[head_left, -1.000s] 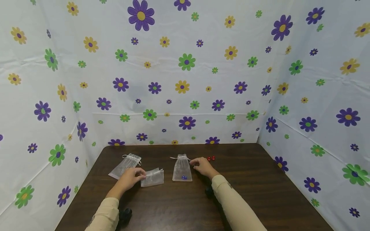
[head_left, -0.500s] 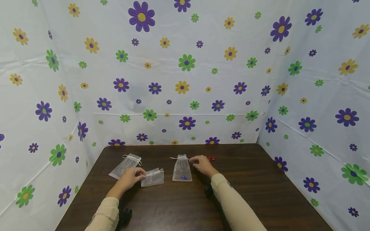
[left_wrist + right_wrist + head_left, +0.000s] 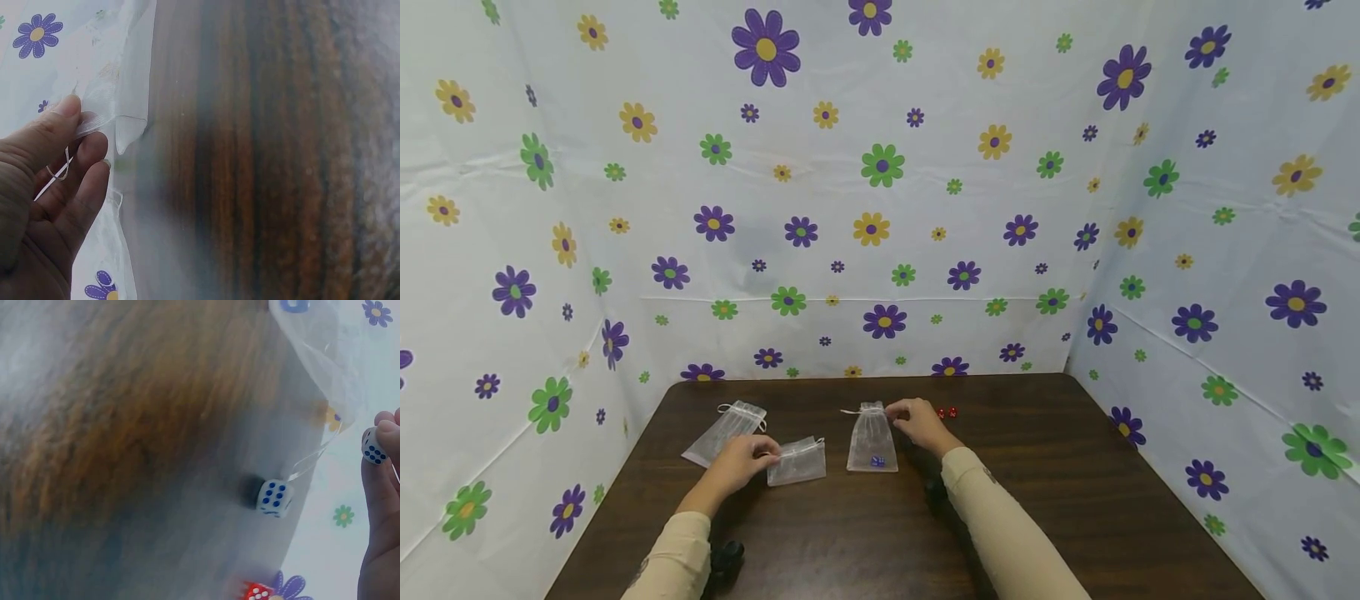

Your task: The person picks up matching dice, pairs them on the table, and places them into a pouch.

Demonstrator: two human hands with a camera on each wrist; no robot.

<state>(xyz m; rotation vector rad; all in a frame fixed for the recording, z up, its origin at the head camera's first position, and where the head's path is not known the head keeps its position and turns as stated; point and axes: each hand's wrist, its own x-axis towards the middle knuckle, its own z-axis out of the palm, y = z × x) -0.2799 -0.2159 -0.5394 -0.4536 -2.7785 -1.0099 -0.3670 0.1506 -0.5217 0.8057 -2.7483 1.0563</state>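
My left hand (image 3: 737,462) pinches one end of a small sheer white drawstring bag (image 3: 801,465) between thumb and fingers. In the left wrist view, the bag's thin fabric (image 3: 132,87) and a loose cord show by the fingertips. My right hand (image 3: 922,427) pinches a white die with blue pips (image 3: 375,450), seen in the right wrist view. Below it, a second white die (image 3: 274,499) sits on the table near a bag's cord. Just left of that hand lies another sheer bag (image 3: 871,433) with blue dice (image 3: 878,461) inside.
A third sheer bag (image 3: 726,433) lies left, partly behind my left hand. Red dice (image 3: 952,412) rest beyond my right hand. The dark wooden table (image 3: 850,533) meets a flower-print cloth wall (image 3: 820,192) at its back edge.
My right hand has shifted slightly left, toward the neck of the bag with the blue dice. The left hand and the bags stay practically where they were.
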